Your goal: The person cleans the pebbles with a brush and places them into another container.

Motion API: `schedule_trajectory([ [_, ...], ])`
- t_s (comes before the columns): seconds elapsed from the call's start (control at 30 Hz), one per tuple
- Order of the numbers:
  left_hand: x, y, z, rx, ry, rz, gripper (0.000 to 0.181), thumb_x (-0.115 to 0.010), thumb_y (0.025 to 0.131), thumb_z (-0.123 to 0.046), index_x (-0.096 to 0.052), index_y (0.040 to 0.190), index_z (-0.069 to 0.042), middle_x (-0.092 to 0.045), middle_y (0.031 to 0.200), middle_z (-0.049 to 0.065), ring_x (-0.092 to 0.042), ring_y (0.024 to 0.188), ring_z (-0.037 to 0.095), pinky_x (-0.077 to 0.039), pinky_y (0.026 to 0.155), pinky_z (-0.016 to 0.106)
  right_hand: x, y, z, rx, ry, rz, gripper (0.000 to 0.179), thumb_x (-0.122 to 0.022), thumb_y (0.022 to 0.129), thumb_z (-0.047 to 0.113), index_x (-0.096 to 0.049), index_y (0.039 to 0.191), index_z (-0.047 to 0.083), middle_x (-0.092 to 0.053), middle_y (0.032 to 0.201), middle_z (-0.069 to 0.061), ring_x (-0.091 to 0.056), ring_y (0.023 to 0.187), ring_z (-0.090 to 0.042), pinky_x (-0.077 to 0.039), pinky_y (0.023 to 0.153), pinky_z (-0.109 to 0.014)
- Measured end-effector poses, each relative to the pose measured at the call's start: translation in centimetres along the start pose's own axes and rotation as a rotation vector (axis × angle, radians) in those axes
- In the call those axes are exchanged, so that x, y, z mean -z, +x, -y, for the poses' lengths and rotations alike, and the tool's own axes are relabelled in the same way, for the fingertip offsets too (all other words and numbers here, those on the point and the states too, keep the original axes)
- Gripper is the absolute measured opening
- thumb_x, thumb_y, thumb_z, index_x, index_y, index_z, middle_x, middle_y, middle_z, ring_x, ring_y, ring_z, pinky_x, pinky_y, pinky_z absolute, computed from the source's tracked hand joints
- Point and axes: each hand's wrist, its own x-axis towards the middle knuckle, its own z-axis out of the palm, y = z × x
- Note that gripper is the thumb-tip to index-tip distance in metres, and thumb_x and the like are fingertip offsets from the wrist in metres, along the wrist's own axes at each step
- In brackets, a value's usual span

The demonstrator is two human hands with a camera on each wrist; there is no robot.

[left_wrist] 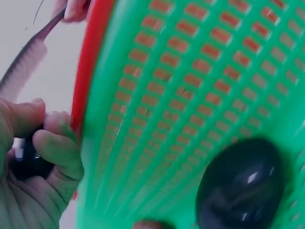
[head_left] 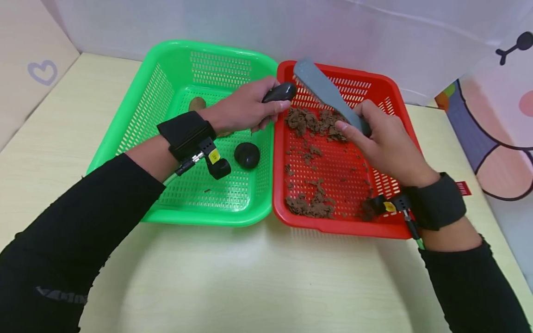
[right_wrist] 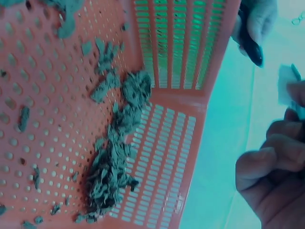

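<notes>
My left hand [head_left: 243, 108] grips a smooth, shiny black stone [head_left: 280, 93] over the rim between the two baskets. In the left wrist view its fingers are curled round that stone [left_wrist: 31, 160]. A grey long-handled brush [head_left: 326, 92] is held by the handle in my right hand [head_left: 387, 141], above the red basket [head_left: 333, 230]. Its bristle side faces down and left, apart from the stone. Another black stone [head_left: 247, 156] lies in the green basket [head_left: 208, 219], along with a brown stone [head_left: 197, 103] partly hidden behind my left wrist.
Brown crumbly flakes [head_left: 310, 203] lie in heaps and scattered bits on the red basket's floor; the right wrist view shows a clump [right_wrist: 107, 176] against its wall. Both baskets stand side by side on a pale wooden table [head_left: 233, 277], before a white curtain [head_left: 258, 27].
</notes>
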Motion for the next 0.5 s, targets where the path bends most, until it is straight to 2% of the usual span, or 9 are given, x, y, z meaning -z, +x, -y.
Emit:
schedule_trajectory([
  [0.07,-0.7,-0.1,-0.2,-0.034,-0.001,0.015,0.025,-0.049,0.108,-0.022,-0.042,0.125,-0.006,-0.055,0.091,0.013,-0.047,0.060,0.018,-0.040,0.051,0.026,-0.1,-0.1,0.1,0.028,-0.003,0.017,0.023,-0.066,0.100,0.018,-0.051,0.105,0.001,-0.046,0.070,-0.007,-0.038,0.052,-0.018,-0.029,0.047,-0.027],
  [0.17,-1.3,-0.1,-0.5,-0.068,-0.022,0.051,0.026,-0.047,0.108,-0.022,-0.040,0.128,-0.007,-0.052,0.090,0.012,-0.042,0.058,0.018,-0.035,0.051,0.026,0.0,-0.1,0.2,0.040,-0.012,-0.001,0.023,-0.067,0.099,0.017,-0.052,0.106,0.001,-0.046,0.070,-0.006,-0.037,0.052,-0.017,-0.028,0.047,-0.026],
  [0.3,-1.6,-0.2,-0.5,-0.062,-0.047,0.066,0.023,-0.045,0.109,-0.024,-0.039,0.124,-0.008,-0.049,0.088,0.011,-0.036,0.057,0.018,-0.031,0.050,0.026,0.2,-0.2,0.3,0.034,-0.002,-0.016,0.022,-0.069,0.098,0.016,-0.053,0.105,0.002,-0.046,0.069,-0.005,-0.037,0.051,-0.016,-0.028,0.046,-0.026],
  [0.5,-1.6,-0.3,-0.4,-0.065,-0.072,0.060,0.019,-0.042,0.110,-0.022,-0.039,0.120,-0.007,-0.047,0.087,0.010,-0.034,0.056,0.017,-0.029,0.050,0.026,0.0,0.0,0.3,0.024,-0.030,0.120,0.024,-0.069,0.098,0.017,-0.054,0.111,0.002,-0.049,0.073,-0.008,-0.041,0.052,-0.018,-0.033,0.047,-0.026],
])
